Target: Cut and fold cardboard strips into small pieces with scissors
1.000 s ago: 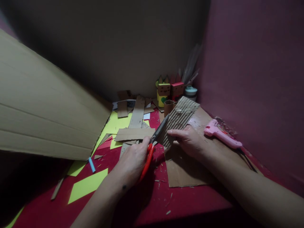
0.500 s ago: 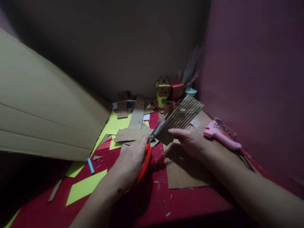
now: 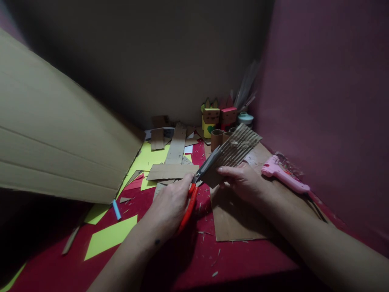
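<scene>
My left hand is closed round the red handles of a pair of scissors, whose blades point up and to the right. The blades lie along the left edge of a piece of corrugated cardboard with its ridges bare. My right hand pinches that piece near its lower edge, thumb on top, and holds it tilted above the table. Under it lies a flat brown cardboard sheet. Part of the scissor handles is hidden by my left hand.
A pink glue gun lies at the right by the wall. Cardboard strips and yellow paper are scattered at the left. Behind stand cardboard tubes, a yellow figure and a red one. A large board leans in from the left.
The scissor blades have closed together against the edge of the corrugated cardboard. My left hand has shifted slightly to the right; my right hand keeps its hold.
</scene>
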`<state>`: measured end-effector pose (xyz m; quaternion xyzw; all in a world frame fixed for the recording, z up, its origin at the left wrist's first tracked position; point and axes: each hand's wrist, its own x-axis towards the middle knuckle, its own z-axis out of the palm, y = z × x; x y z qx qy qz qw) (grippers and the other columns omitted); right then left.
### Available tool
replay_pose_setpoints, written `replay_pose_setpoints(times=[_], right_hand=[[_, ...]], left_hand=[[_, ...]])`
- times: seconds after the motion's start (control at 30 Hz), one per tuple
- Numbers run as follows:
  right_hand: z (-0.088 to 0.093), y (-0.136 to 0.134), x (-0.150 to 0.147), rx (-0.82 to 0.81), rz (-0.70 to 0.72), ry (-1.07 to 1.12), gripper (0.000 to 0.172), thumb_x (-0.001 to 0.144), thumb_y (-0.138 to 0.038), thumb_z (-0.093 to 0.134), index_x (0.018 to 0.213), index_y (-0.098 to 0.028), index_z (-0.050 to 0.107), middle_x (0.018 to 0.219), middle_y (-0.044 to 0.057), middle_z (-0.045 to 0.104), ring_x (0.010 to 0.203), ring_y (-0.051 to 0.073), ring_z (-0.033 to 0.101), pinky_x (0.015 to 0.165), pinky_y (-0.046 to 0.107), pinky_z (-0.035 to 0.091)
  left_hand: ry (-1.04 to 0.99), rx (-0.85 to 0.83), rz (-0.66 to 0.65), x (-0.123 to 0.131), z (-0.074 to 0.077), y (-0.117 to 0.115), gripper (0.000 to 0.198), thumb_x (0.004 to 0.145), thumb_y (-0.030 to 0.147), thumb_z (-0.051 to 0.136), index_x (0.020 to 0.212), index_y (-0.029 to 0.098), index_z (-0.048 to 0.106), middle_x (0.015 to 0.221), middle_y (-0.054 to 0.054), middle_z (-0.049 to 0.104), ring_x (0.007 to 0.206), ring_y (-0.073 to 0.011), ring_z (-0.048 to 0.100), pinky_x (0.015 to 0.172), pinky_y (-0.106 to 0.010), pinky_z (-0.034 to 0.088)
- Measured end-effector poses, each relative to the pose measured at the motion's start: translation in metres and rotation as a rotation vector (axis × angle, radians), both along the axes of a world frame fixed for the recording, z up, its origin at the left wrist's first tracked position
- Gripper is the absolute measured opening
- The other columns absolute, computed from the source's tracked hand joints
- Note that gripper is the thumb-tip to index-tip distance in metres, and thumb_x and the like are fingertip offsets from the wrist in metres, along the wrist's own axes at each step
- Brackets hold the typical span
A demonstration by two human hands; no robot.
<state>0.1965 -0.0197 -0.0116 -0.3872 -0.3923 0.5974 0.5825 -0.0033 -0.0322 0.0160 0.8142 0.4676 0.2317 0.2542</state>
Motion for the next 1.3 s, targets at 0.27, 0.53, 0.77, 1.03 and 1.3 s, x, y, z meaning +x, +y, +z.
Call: replay_pose_setpoints(times=[0.27,0.53,0.77,1.03,1.3], right_hand=[[-0.001,0.0,0.0,-0.022,0.021,-0.003,0.008,0.064,-0.02,0.071,0.064,-0.016,0.064,0.06,0.001,0.061,0.051,0.013,0.052,0.047,0.026,0.039],[0.0,0.0,0.001,-0.056,0.044,-0.009,0.011,0.065,-0.021,0.073,0.065,-0.015,0.064,0.062,0.003,0.062,0.053,0.013,0.052,0.048,0.025,0.038],[0.001,-0.001,-0.001,0.003,0.092,0.028,0.009,0.066,-0.021,0.072,0.068,-0.015,0.065,0.063,0.003,0.063,0.053,0.013,0.052,0.046,0.025,0.039],[0.008,-0.009,-0.008,0.091,0.264,0.064,0.016,0.068,-0.018,0.069,0.084,-0.018,0.069,0.08,0.005,0.069,0.062,0.016,0.058,0.059,0.03,0.048],[0.023,0.006,0.008,0.211,-0.157,0.204,0.018,0.063,-0.018,0.076,0.08,-0.021,0.07,0.08,-0.001,0.067,0.079,0.016,0.06,0.082,0.03,0.045]], left_hand=[[0.16,0.036,-0.014,0.001,0.003,0.001,0.026,0.082,0.025,0.048,0.105,0.022,0.058,0.076,-0.004,0.065,0.067,-0.0189,0.059,0.061,-0.027,0.041],[0.074,0.041,-0.02,-0.001,0.0,0.003,0.028,0.081,0.031,0.053,0.107,0.021,0.058,0.073,-0.003,0.065,0.067,-0.0187,0.061,0.06,-0.027,0.045],[-0.47,-0.225,0.243,0.007,0.009,0.006,0.045,0.082,0.045,0.055,0.117,0.02,0.044,0.073,-0.003,0.064,0.059,-0.0171,0.062,0.047,-0.025,0.047],[-0.571,-0.279,0.173,0.016,0.019,-0.001,0.038,0.07,0.024,0.067,0.104,0.019,0.051,0.063,0.005,0.055,0.049,-0.0093,0.053,0.045,-0.02,0.041],[-0.499,-0.137,0.143,0.008,-0.001,0.01,0.038,0.073,0.02,0.062,0.111,0.021,0.053,0.072,0.003,0.058,0.064,-0.0122,0.059,0.059,-0.024,0.046]])
